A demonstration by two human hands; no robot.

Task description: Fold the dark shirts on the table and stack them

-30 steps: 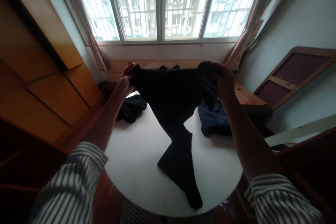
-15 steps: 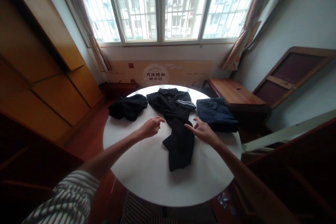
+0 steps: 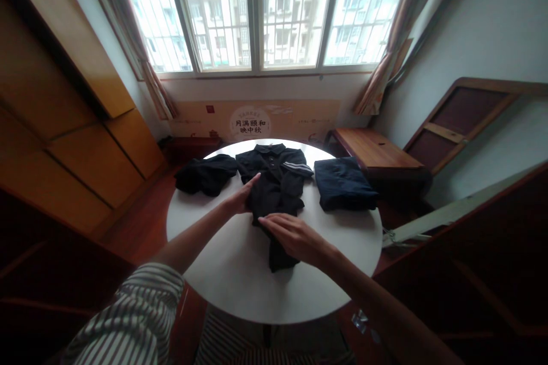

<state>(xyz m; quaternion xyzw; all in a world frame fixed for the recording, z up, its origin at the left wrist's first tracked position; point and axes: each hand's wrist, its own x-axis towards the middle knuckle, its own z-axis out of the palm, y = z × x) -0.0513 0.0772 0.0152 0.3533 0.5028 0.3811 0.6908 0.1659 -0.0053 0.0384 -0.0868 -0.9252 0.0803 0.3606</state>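
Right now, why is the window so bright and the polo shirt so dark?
Head view: daylight glare washes out the window; head view: the polo shirt is black cloth, so its folds show only faintly; head view: the round table shines along its far edge.

We're counting one round table (image 3: 240,274), and on it one black bundle (image 3: 204,175) at ten o'clock, one black clothing spread (image 3: 277,183) at twelve, one folded navy pile (image 3: 345,183) at two: three! One left hand (image 3: 245,195), one right hand (image 3: 295,234), that's two! Now we've four window panes (image 3: 218,17) at twelve, two curtains (image 3: 154,86), one wooden side table (image 3: 377,148).
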